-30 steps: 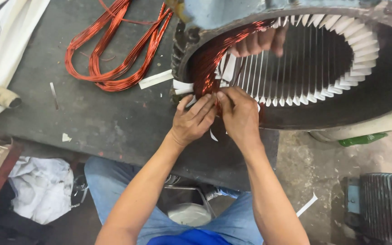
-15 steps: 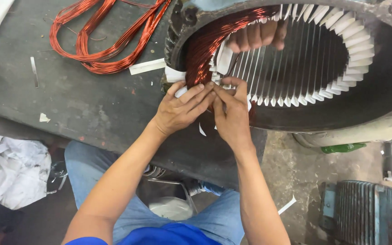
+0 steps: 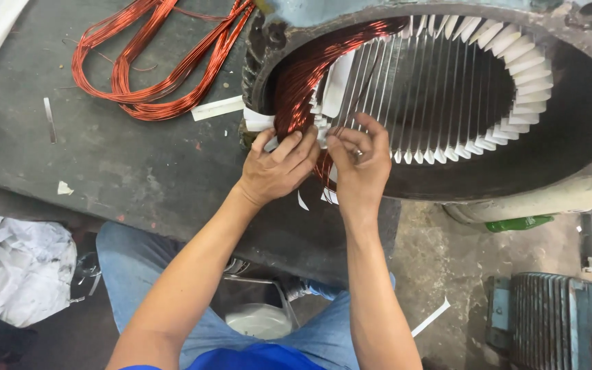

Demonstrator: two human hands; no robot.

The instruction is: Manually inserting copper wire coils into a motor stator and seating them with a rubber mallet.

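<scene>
From the head camera, the left hand [image 3: 279, 168] and right hand [image 3: 359, 163] sit side by side at the near left rim of the big round motor shell [image 3: 570, 171]. Both pinch the shiny copper wire bundle [image 3: 296, 89] and press it into the slots. White paper strips [image 3: 515, 62] line the slots. Thin wires could slip out or get scratched on the metal edge if pushed too hard. More copper wire loops [image 3: 145, 68] lie on the dark table [image 3: 138, 171], far left.

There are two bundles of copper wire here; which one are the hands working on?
The copper coil already laid in the stator housing, at its left rim: both hands pinch it there. The other, the looped coil, lies untouched on the dark bench.
</scene>
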